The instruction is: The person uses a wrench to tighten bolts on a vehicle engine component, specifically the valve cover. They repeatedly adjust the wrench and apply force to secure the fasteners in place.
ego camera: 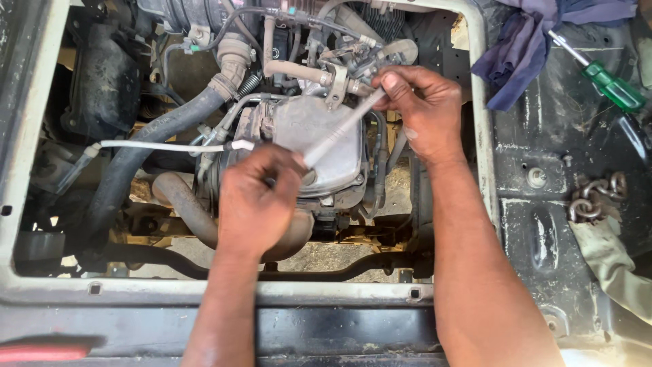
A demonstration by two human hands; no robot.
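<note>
Engine bay (122, 88) filled most of the view, seen from above through a rectangular opening in a vehicle's dusty metal body panel (577, 136). A thick black rubber hose (146, 146) curved down the left side of the bay, beside a rusty brown pipe (183, 204). At the centre sat a grey metal engine cover (319, 139), with tan hoses and small brackets crowded just above it.

Both of the person's bare forearms reached up from the bottom edge. The left hand (255, 204) rested over the lower part of the grey cover, its fingers curled closed around the lower end of a slim pale rod-shaped tool (339, 132). The tool slanted up and to the right across the cover. The right hand (421, 109) met its upper end, fingers pinched narrowly around it just below the brackets, so the tool was held between the two hands.

A thin white cable (163, 145) ran level across the black hose, ending near the left hand's knuckles.

To the right, on the body panel, a crumpled purple-blue rag (523, 41) lay at the top, with a green-handled screwdriver (608, 80) just beside it. Lower down lay a short metal chain (598, 194), well apart from both hands.
</note>
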